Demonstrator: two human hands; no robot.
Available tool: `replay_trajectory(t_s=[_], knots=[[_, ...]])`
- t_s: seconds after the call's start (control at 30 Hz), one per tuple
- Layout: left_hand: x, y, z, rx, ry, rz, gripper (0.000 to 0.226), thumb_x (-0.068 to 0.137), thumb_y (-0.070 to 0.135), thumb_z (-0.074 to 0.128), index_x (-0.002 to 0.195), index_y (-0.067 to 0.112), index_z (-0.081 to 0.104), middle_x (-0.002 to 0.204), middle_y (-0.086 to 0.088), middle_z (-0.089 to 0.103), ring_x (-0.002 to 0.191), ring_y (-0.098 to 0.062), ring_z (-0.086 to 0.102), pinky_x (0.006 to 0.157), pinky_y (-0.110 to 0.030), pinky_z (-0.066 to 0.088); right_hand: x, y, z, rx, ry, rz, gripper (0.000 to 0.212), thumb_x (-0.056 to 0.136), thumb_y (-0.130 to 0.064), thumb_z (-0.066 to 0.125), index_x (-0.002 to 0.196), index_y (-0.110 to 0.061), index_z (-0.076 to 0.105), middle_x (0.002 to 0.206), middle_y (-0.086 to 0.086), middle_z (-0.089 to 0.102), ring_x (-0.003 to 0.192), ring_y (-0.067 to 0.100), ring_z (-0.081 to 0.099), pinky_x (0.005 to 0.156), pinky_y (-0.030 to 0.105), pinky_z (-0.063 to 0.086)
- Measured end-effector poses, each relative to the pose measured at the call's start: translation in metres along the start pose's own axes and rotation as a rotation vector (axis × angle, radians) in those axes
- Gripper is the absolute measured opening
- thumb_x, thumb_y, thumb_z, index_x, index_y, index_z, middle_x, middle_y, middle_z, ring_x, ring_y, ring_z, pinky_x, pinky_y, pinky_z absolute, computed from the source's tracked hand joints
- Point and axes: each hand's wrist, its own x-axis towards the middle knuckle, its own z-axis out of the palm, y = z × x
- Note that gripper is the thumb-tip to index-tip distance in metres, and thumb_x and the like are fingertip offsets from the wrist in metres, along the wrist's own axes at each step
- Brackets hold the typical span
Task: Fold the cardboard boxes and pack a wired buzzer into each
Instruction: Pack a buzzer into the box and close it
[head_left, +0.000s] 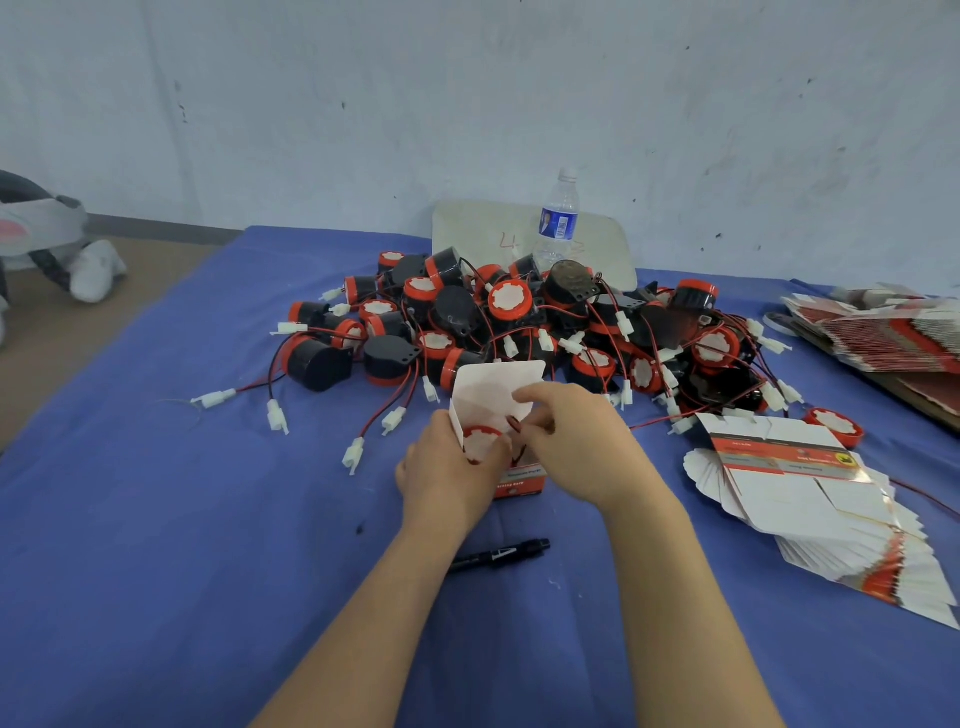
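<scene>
Desk (156, 519): covered in blue cloth; the work sits near the middle, a little toward the near edge.
Buzzer pile (509, 322): a tangled heap of black-and-red units toward the far edge, with red-black leads and white plugs trailing out toward the near side.
Flat boxes (810, 499): a fanned stack of unfolded blanks near the right edge, well apart from the hands.
Left hand (447, 467): wrapped around the left side of the box, fingers curled at its mouth, steadying it.
Right hand (576, 441): thumb and fingertips pinched together on the red wire at the box mouth.
Box (493, 389): stands on the cloth between the hands, mouth up, lid flap raised and leaning toward the far edge. Its long axis looks roughly upright, tipped slightly toward the person, with the red printed band low on the near face.
Buzzer (480, 441): seated in the box mouth, its red-rimmed white face pointing up and toward the person; the body below is hidden.
Wire (515, 423): a red loop above the rim, right of the buzzer.
Step in hand: tucking the lead, I judge.
Doing it well: keep the left grip firm so the walls stay square, coil the lead beside the buzzer, get the plug below the rim, then close the flap so nothing is trapped.
</scene>
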Motion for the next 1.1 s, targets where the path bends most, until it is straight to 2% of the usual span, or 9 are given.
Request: replay_trajectory(t_s=[0.07,0.13,0.27,0.43,0.57,0.67,0.8,0.93,1.1], knots=[[0.000,0.000,0.001,-0.005,0.003,0.001,0.037,0.082,0.050,0.059,0.102,0.021,0.047,0.099,0.003,0.061,0.097,-0.024,0.056,0.087,-0.043,0.046,0.001,-0.003,-0.001,-0.087,-0.011,0.039,0.033,0.093,-0.006,0.046,0.120,-0.016,0.063,0.110,0.005,0.067,0.106,0.025,0.056,0.094,0.042,0.044],[0.000,0.000,0.001,-0.007,0.007,-0.001,0.037,0.081,0.051,0.059,0.101,0.022,0.047,0.098,0.003,0.061,0.095,-0.023,0.056,0.086,-0.042,0.046,0.003,-0.005,-0.001,-0.189,-0.002,0.057,0.035,0.089,-0.002,0.047,0.105,-0.021,0.071,0.108,0.003,0.069,0.106,0.027,0.055,0.097,0.042,0.040],[0.001,-0.001,0.002,-0.009,0.009,-0.004,0.039,0.081,0.053,0.059,0.100,0.021,0.048,0.094,0.004,0.061,0.092,-0.023,0.056,0.083,-0.041,0.046,0.010,-0.010,0.005,-0.308,0.007,0.035,0.040,0.088,-0.001,0.046,0.100,-0.028,0.073,0.111,-0.001,0.064,0.113,0.027,0.044,0.098,0.041,0.026],[0.001,0.001,0.001,0.014,0.001,0.003,0.037,0.081,0.048,0.058,0.097,0.019,0.045,0.092,0.001,0.058,0.092,-0.026,0.054,0.082,-0.041,0.046,0.016,-0.003,0.003,-0.235,-0.011,0.012,0.033,0.090,-0.001,0.049,0.096,-0.022,0.073,0.124,0.005,0.047,0.117,0.030,0.035,0.093,0.034,0.034],[-0.001,0.000,0.000,-0.013,-0.001,0.023,0.033,0.082,0.045,0.058,0.097,0.019,0.044,0.090,0.002,0.058,0.092,-0.026,0.054,0.084,-0.042,0.045,0.013,0.006,0.011,-0.194,0.089,0.086,0.031,0.087,0.003,0.050,0.090,-0.018,0.073,0.125,0.007,0.039,0.116,0.030,0.030,0.089,0.027,0.030],[-0.002,0.001,0.000,-0.024,0.002,0.028,0.032,0.082,0.045,0.059,0.096,0.020,0.045,0.089,0.003,0.057,0.092,-0.025,0.054,0.084,-0.040,0.044,0.008,0.011,0.018,-0.190,0.205,0.167,0.030,0.089,0.000,0.051,0.091,-0.021,0.073,0.119,0.007,0.040,0.111,0.030,0.035,0.082,0.030,0.034],[-0.002,0.000,0.000,-0.035,-0.004,0.021,0.032,0.082,0.047,0.057,0.097,0.021,0.046,0.092,0.002,0.059,0.095,-0.026,0.053,0.088,-0.043,0.044,0.006,0.010,0.018,-0.212,0.209,0.155,0.030,0.088,-0.005,0.047,0.092,-0.019,0.073,0.104,0.006,0.057,0.097,0.029,0.050,0.073,0.035,0.040],[-0.003,0.000,0.001,-0.028,0.012,0.018,0.043,0.078,0.060,0.055,0.097,0.022,0.047,0.094,0.003,0.060,0.097,-0.025,0.054,0.092,-0.045,0.043,0.001,0.008,0.021,-0.111,0.190,0.141,0.024,0.086,-0.014,0.050,0.071,-0.005,0.067,0.077,0.012,0.057,0.069,0.024,0.045,0.056,0.026,0.031],[-0.002,0.001,0.007,-0.022,0.082,0.012,0.044,0.074,0.058,0.063,0.092,0.021,0.046,0.088,0.005,0.058,0.096,-0.025,0.056,0.088,-0.044,0.044,-0.001,0.013,0.029,-0.070,0.182,0.139,0.026,0.095,-0.016,0.049,0.078,-0.007,0.065,0.091,0.011,0.057,0.082,0.020,0.042,0.061,0.024,0.031]])
